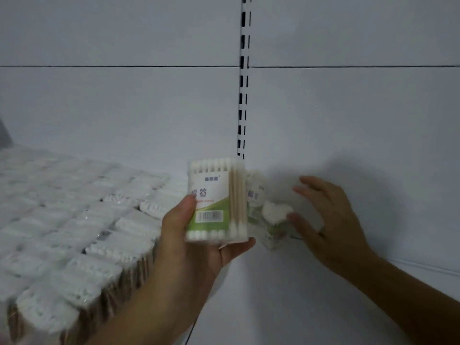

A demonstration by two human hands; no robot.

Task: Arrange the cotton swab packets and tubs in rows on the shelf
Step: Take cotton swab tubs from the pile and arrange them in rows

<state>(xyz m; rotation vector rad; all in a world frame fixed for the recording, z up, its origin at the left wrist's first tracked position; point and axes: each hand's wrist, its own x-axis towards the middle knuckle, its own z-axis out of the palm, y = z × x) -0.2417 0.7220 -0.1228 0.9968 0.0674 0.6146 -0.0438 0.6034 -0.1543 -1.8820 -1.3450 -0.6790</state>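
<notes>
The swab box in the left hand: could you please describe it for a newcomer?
Find the slotted wall upright. Below its foot, the left hand holds the swab box. Unlike the shelved packets, it is held aloft, barcode facing us.

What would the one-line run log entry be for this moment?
left hand: holds swab tub upright | right hand: open, fingers at packet on shelf | packet rows: left side of shelf

We are looking at a white shelf (pixel 273 307): rows of cotton swab packets (pixel 74 232) are standing on its left, two more packets (pixel 276 220) sitting mid-shelf.
</notes>
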